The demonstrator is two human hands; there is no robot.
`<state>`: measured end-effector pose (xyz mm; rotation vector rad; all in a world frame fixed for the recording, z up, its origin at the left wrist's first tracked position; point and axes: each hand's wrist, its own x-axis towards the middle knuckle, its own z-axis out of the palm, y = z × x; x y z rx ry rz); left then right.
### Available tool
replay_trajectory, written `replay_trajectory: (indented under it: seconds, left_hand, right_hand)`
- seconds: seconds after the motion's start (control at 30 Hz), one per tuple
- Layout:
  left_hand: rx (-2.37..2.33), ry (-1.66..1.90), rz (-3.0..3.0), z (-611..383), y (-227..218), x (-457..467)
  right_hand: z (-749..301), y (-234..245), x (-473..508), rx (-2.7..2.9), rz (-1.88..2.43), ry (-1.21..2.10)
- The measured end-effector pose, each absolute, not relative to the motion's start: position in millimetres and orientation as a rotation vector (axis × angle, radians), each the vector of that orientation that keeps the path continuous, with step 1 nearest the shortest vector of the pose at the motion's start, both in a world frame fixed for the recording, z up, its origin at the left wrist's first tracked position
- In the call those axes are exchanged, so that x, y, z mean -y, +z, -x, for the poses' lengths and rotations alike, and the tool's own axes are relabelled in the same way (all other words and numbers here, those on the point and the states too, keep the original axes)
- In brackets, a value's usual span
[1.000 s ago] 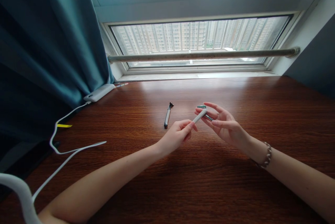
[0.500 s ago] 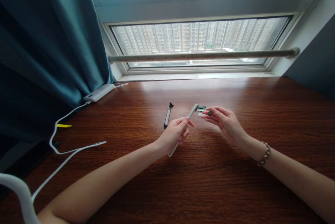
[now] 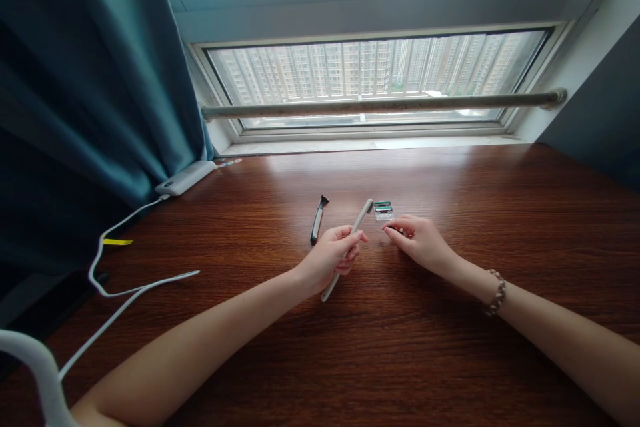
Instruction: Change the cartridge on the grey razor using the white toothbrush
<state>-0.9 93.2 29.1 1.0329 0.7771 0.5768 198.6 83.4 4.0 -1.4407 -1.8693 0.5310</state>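
My left hand point(image 3: 334, 255) is closed around a pale toothbrush point(image 3: 363, 212), whose bristled head points up and away to the right. Over the table to the right of it, my right hand point(image 3: 423, 242) pinches a small dark razor cartridge point(image 3: 395, 230), mostly hidden by the fingers. Just beyond these fingertips lies a clear plastic case point(image 3: 384, 216) with green and dark cartridges in it. A black and grey razor handle point(image 3: 317, 222) rests on the wood, left of the toothbrush and apart from my left hand.
The brown wooden table point(image 3: 280, 354) reaches to the window sill. At the left lie a white power strip-like box point(image 3: 187, 178), a white cable point(image 3: 145, 289) and a yellow strip point(image 3: 118, 242). A blue curtain point(image 3: 115, 67) hangs there. A metal bar point(image 3: 380, 106) crosses the window.
My right hand has come down and toward me, away from the plastic case, turning the cartridge lower. My left hand holds the toothbrush nearly as before. The view has shifted slightly.
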Motion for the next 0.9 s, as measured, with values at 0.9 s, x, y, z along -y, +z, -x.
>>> replay_trajectory:
  seconds: [0.9]
  left_hand:
    - [-0.882,0.535,-1.054,3.8,18.9,-100.7]
  right_hand:
    - [-207.2,-7.4,-91.7,2.008,1.223,0.648]
